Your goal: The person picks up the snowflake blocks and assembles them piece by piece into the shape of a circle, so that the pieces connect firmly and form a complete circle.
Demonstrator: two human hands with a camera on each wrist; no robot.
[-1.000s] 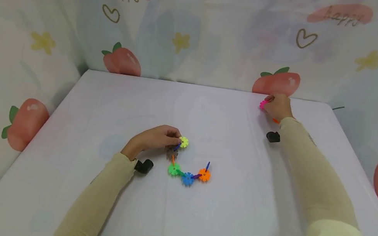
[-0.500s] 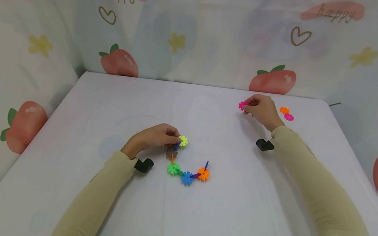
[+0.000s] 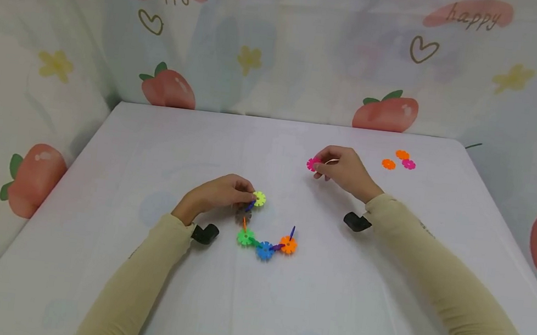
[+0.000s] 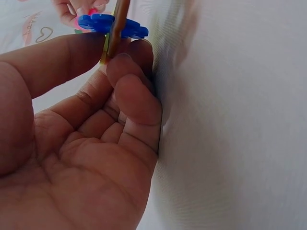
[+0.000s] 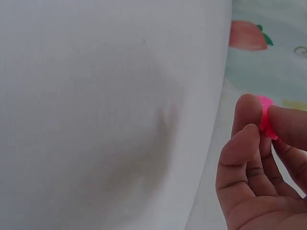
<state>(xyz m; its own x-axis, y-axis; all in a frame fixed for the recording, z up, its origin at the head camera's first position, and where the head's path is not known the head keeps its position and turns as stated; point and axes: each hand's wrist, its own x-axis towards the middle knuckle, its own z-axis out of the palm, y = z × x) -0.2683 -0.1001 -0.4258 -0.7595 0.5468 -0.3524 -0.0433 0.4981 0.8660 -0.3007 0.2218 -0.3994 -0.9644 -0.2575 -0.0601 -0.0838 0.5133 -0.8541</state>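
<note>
A chain of interlocking snowflake discs curves across the white tabletop. My left hand pinches its upper end, where a yellow disc joins a dark blue disc and a brown disc. From there the chain runs through a green disc and a light blue disc to an orange disc, with another dark blue disc standing edge-on in it. My right hand holds a single pink disc between thumb and fingertip, up and to the right of the chain.
Two loose orange discs and a loose pink disc lie at the back right of the table. A patterned cloth hangs behind the table's far edge. Black wrist devices sit at both sleeves.
My right hand has carried the pink disc from the back right leftward and nearer the chain, uncovering the loose discs. My left hand stays at the chain's upper end.
</note>
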